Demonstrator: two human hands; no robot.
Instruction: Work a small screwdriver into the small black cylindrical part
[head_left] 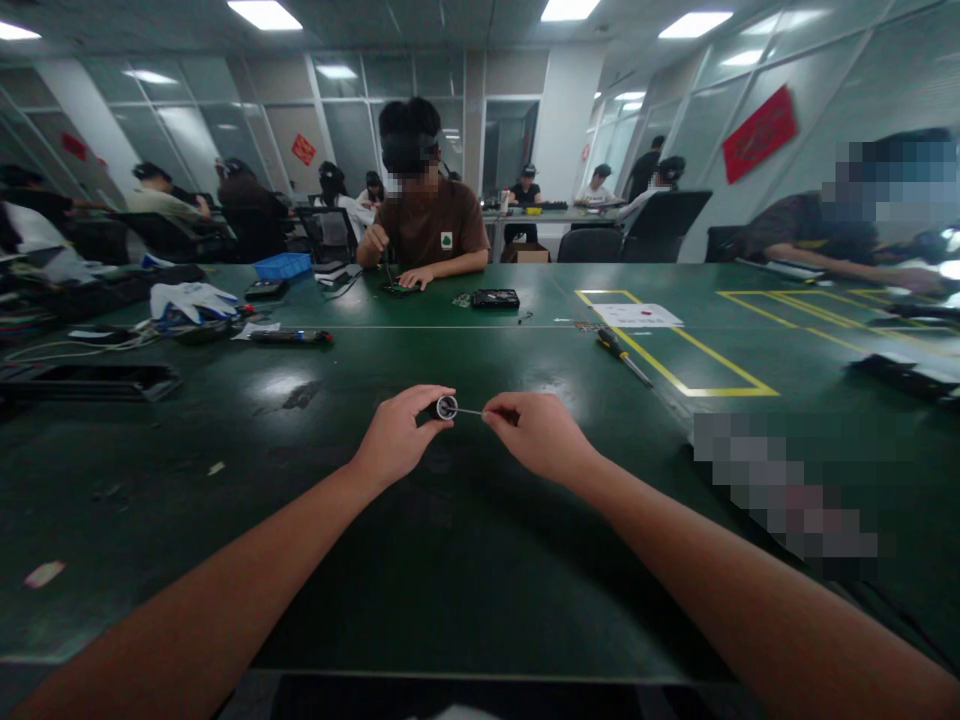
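My left hand [395, 432] grips a small dark cylinder with a pale ring-shaped end [446, 408], between thumb and fingers. The ring end faces me, and its inner detail is too small to make out. From the right, my right hand [534, 430] pinches a thin metal rod [469, 411] between thumb and forefinger. The rod's left tip meets the ring end; whether it goes inside I cannot tell. Both hands are held over the green table [420, 560], close together.
A yellow-and-black screwdriver [624, 354] lies to the right, near a white sheet [639, 315]. Across the table, a person [431, 215] works beside a black box-like part [495, 298]. White-and-blue gloves [193, 302], a pen-like tool [291, 337] and a black tray [90, 381] lie left.
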